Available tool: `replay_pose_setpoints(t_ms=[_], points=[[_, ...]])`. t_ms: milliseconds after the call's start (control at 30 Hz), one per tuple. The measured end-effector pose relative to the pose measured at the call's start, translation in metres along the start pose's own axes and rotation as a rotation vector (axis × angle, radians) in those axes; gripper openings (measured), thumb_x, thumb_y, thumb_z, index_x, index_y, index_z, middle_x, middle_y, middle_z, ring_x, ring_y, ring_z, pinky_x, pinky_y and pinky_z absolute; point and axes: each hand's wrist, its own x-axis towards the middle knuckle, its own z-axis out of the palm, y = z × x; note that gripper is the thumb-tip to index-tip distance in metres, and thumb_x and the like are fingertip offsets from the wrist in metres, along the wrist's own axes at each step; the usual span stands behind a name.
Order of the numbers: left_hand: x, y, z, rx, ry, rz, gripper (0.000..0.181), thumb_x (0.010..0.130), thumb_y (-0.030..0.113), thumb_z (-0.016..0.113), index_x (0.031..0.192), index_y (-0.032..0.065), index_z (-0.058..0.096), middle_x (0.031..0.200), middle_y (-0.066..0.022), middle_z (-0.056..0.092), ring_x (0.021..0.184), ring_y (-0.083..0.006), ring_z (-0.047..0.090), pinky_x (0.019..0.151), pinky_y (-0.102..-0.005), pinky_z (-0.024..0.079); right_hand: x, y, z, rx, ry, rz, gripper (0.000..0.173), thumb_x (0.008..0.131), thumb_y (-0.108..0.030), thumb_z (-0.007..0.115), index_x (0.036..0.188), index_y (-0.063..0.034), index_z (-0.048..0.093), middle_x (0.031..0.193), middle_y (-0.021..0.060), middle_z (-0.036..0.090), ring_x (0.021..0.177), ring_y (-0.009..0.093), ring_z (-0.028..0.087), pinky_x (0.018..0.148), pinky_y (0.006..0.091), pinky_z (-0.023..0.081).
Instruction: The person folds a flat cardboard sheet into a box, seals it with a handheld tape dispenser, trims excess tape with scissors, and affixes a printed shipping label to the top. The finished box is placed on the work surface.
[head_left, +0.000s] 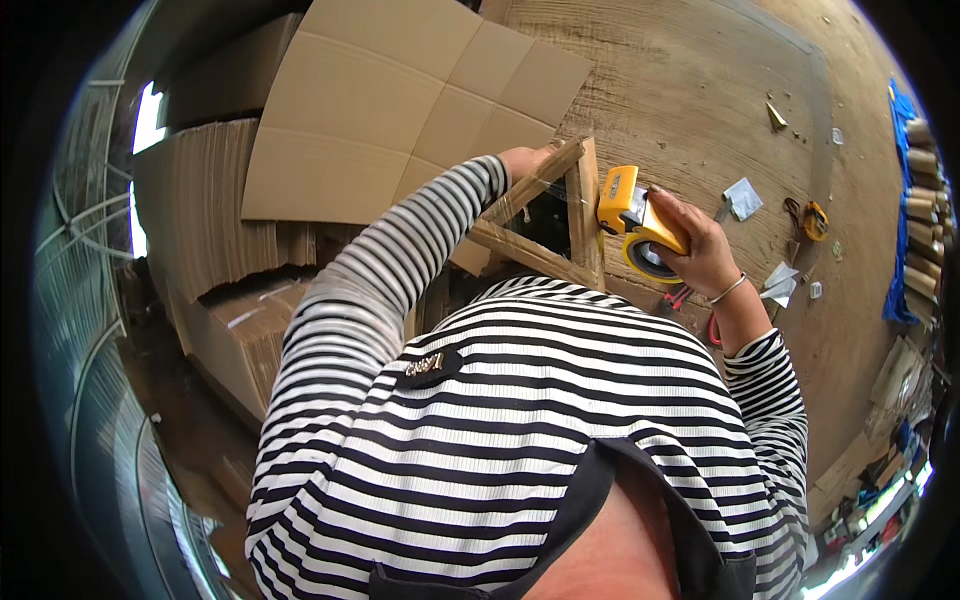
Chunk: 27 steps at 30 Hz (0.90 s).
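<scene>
My left hand (529, 160) grips the far left side of a triangular frame of brown strips (584, 202); its fingertips are partly hidden behind the strip. Shiny clear tape shows across the frame's corners, and its middle is open and dark. In my right hand (699, 238) is a yellow tape dispenser (619, 196) with a tape roll (649, 259) below its body. The dispenser's head is right beside the frame's right strip; whether they touch I cannot tell. The frame is tilted close to my chest.
A creased cardboard sheet (360, 97) lies at the upper left, near stacked cardboard (217, 202). On the wooden tabletop (690, 97) are paper scraps (743, 199), a tape measure (815, 221) and a red-handled tool (676, 298). Several rolls (921, 202) lie on blue sheeting (898, 289) at far right.
</scene>
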Motion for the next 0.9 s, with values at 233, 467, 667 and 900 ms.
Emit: replay_pose_setpoints(t_ms=[233,467,667,900], points=[[-0.043,0.069,0.013,-0.02,0.533,0.344,0.048,0.103,0.046,0.044,0.129,0.0089,0.058,0.133,-0.0182,0.056,0.123,-0.0307,0.053,0.102,-0.0379,0.045,0.011,0.002,-0.006,0.027,-0.049,-0.008,0.077,0.069,-0.005,0.08,0.14,-0.0193,0.054,0.112,0.0127,0.066,0.1,0.031,0.065,0.088,0.0367,0.052],[-0.056,0.087,0.034,0.16,0.8,0.305,0.018,0.097,0.02,0.06,0.104,0.0051,0.067,0.122,-0.0153,0.063,0.101,-0.0281,0.066,0.085,-0.0341,0.055,0.004,-0.004,-0.052,-0.131,-0.064,-0.104,0.073,0.067,-0.011,0.084,0.135,-0.0216,0.059,0.09,0.0107,0.065,0.08,0.029,0.066,0.072,0.0364,0.054],[-0.05,0.095,0.033,0.32,0.77,0.322,0.017,0.099,0.022,0.056,0.105,0.0092,0.064,0.127,-0.0084,0.06,0.1,-0.0265,0.066,0.084,-0.0337,0.055,0.02,0.029,-0.028,0.06,-0.28,-0.038,0.076,0.068,0.001,0.079,0.139,-0.0118,0.053,0.117,0.0144,0.065,0.105,0.032,0.065,0.091,0.0346,0.051],[-0.054,0.098,0.038,0.309,0.728,0.255,0.016,0.099,0.024,0.055,0.106,0.0116,0.063,0.13,-0.0055,0.058,0.1,-0.026,0.065,0.085,-0.035,0.054,0.003,0.063,-0.003,0.01,-0.269,-0.093,0.076,0.07,-0.011,0.081,0.139,-0.0252,0.054,0.092,0.0116,0.06,0.084,0.031,0.065,0.075,0.0367,0.052]])
